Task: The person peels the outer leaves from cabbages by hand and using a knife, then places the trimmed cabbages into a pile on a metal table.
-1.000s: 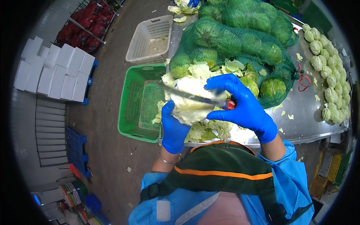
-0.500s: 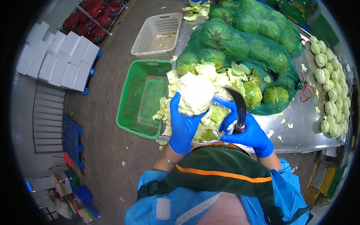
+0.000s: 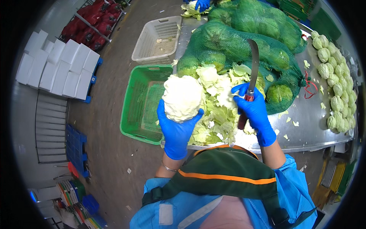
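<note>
My left hand (image 3: 177, 129), in a blue glove, cups a pale, peeled cabbage (image 3: 183, 97) from below, near the edge of the green crate. A knife (image 3: 254, 63) with a dark curved blade and red handle is gripped in my right hand (image 3: 253, 108), also gloved in blue. Its blade points up and away from me, apart from the cabbage. Between and beyond my hands, loose cabbage leaves (image 3: 217, 124) are heaped on the metal table (image 3: 301, 131).
Green net sacks (image 3: 228, 44) of cabbages lie across the table; rows of trimmed cabbages (image 3: 337, 86) line its right side. At the left stand a green crate (image 3: 127, 110) and a white crate (image 3: 137, 49). Another person's gloved hand (image 3: 203, 4) shows at the top.
The cabbage and my left hand have moved left, toward the green crate. My right hand has moved slightly up and away from the cabbage, with the knife blade now more upright.
</note>
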`<act>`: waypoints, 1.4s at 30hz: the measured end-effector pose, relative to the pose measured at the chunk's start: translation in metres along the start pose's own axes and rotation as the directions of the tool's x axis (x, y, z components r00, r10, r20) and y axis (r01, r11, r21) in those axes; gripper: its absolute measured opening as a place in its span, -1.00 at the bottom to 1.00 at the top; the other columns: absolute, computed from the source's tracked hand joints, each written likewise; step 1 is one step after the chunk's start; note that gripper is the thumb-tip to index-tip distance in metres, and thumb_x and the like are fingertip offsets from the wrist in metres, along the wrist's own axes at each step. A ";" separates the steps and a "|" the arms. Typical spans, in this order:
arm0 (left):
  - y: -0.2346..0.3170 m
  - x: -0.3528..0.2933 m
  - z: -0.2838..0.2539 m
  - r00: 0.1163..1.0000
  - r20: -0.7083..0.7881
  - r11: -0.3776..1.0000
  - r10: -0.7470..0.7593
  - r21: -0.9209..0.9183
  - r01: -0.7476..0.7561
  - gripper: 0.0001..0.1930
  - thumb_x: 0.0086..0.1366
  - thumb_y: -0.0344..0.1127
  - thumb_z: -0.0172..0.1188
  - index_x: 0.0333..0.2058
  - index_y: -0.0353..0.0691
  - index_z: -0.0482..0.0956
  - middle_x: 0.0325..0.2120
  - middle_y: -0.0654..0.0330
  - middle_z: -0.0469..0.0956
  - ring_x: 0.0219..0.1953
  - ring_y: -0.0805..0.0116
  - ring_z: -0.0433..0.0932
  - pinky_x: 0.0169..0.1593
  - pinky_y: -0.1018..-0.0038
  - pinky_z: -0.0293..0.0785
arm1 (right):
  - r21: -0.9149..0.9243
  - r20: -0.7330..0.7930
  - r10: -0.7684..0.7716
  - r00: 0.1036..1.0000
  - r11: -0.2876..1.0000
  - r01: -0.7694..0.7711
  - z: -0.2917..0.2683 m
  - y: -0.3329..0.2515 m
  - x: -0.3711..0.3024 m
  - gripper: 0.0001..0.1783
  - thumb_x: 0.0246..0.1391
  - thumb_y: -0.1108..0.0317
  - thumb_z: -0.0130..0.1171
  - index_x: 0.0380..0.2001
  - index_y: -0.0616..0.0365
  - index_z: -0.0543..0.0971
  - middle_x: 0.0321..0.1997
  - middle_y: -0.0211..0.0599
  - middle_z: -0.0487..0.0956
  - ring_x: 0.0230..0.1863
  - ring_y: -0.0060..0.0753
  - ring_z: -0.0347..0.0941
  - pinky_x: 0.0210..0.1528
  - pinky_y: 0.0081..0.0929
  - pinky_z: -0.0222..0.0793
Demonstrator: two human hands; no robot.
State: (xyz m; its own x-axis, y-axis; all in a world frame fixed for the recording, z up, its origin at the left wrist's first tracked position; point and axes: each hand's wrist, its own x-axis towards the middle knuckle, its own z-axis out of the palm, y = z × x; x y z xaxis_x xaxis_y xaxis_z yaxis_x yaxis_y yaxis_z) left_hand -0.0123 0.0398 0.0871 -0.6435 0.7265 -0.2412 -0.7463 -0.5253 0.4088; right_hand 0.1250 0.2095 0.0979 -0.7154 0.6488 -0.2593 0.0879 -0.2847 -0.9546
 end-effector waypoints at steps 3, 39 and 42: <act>-0.007 0.004 -0.007 0.961 0.180 0.930 -0.209 -0.267 0.253 -0.29 0.13 0.24 -0.10 0.17 -0.02 0.12 0.11 0.04 0.20 0.06 0.04 0.27 -0.06 0.15 0.35 | -0.428 0.062 -0.453 0.889 0.793 0.434 -0.010 0.015 0.009 -0.39 -0.18 0.45 0.30 0.02 0.11 0.34 0.03 -0.26 0.38 -0.06 -0.45 0.36 -0.03 -0.50 0.31; 0.001 0.019 0.027 0.452 0.261 -0.100 -0.853 0.769 -0.632 -0.29 0.06 -0.18 0.21 0.18 -0.11 0.12 -0.01 0.10 0.31 -0.09 0.19 0.37 -0.02 0.33 0.29 | 0.812 -0.064 0.194 0.979 0.580 -0.062 -0.087 0.069 -0.093 -0.38 0.11 0.26 -0.03 0.22 0.11 0.07 0.18 -0.14 0.26 0.15 -0.25 0.26 0.13 -0.35 0.25; 0.017 0.033 0.064 -0.043 -0.284 -0.189 -0.958 0.737 -0.649 -0.27 -0.02 -0.10 0.26 0.13 -0.19 0.21 0.00 0.00 0.35 0.02 0.04 0.34 0.08 0.21 0.19 | 0.918 -0.262 0.164 0.951 0.348 0.193 -0.159 0.085 -0.169 -0.47 0.11 0.17 0.00 0.12 0.10 0.22 -0.03 -0.19 0.44 -0.22 -0.40 0.46 -0.43 -0.58 0.49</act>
State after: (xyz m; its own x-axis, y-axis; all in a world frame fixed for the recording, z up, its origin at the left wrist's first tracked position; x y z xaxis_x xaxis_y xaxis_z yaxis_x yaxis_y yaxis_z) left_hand -0.0354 0.0830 0.1429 0.6942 0.3461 -0.6311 0.6843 -0.0454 0.7278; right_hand 0.3638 0.1883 0.0375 -0.4847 0.7553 -0.4411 -0.7433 -0.6215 -0.2475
